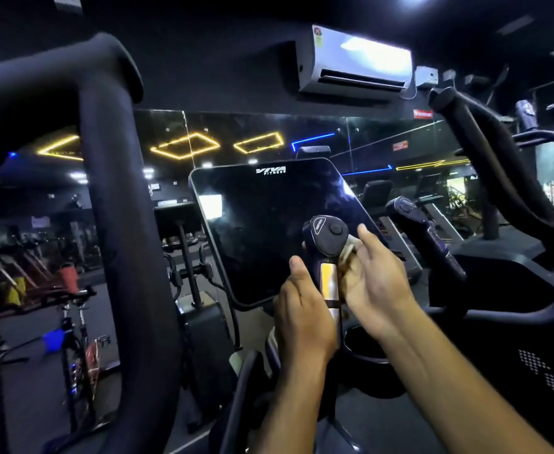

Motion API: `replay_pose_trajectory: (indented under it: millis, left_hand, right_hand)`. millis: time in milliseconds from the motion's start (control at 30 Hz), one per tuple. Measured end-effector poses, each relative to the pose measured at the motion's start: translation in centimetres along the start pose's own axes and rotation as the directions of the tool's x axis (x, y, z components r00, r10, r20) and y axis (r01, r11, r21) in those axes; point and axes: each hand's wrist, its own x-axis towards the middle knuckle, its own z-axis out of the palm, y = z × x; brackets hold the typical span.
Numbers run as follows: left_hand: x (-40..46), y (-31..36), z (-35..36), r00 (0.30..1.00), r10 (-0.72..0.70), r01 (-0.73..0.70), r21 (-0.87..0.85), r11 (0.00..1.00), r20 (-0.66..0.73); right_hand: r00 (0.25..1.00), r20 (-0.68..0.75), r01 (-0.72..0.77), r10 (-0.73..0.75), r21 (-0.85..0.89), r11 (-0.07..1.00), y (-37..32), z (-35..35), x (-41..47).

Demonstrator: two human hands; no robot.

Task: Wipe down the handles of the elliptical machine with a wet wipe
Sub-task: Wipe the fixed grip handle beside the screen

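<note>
Fingers [364,237] of right hand [372,283] press wet wipe [347,249] against handle [329,283].

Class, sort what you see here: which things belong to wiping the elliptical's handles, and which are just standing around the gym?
In the job: left hand gripping the inner handle; right hand pressing the wet wipe against it; second inner handle.

Just around: console screen, air conditioner, wall mirror, parked bike.
</note>
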Motion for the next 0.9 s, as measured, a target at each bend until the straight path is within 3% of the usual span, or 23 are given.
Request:
replay_pose_trajectory:
  millis: [100,200,300,500,633,767,900]
  left_hand:
    - [-0.2,0.0,-0.2,0.988,0.14,-0.137,0.054,0.989,-0.064]
    - [0.5,-0.9,0.1,0.982,0.178,-0.179,-0.008,0.984,-0.062]
    - [0.6,-1.3,0.1,0.982,0.189,-0.19,-0.052,0.98,-0.028]
    - [0.5,-1.1,-0.1,0.981,0.194,-0.189,-0.111,0.976,0.034]
    - [0.3,-1.4,-0.1,0.977,0.209,-0.205,-0.122,0.971,0.027]
    - [0.3,-2.2,-0.4,0.983,0.165,-0.13,-0.32,0.939,0.086]
    - [-0.4,-3.2,-0.8,0.976,0.098,0.01,-0.495,0.869,0.192]
  right_hand:
    - [0.98,-0.054,0.18,-0.192,-0.172,0.968,2.1,0.3,-2.7]
    - [0.931,-0.047,0.276,-0.362,-0.557,0.783,4.6,-0.6,-5.0]
    - [0.899,-0.027,0.28,-0.438,-0.733,0.62,6.2,-2.1,-7.2]
    - [0.899,0.022,0.307,-0.438,-0.744,0.593,5.3,-1.9,-4.7]
    - [0.84,0.1,0.386,-0.533,-0.8,0.459,5.4,-1.4,-3.5]
    - [0.791,0.37,0.533,-0.488,-0.808,0.252,7.5,-3.0,-6.3]
    - [0.718,0.582,0.6,-0.381,-0.795,-0.085,6.5,-4.1,-5.8]
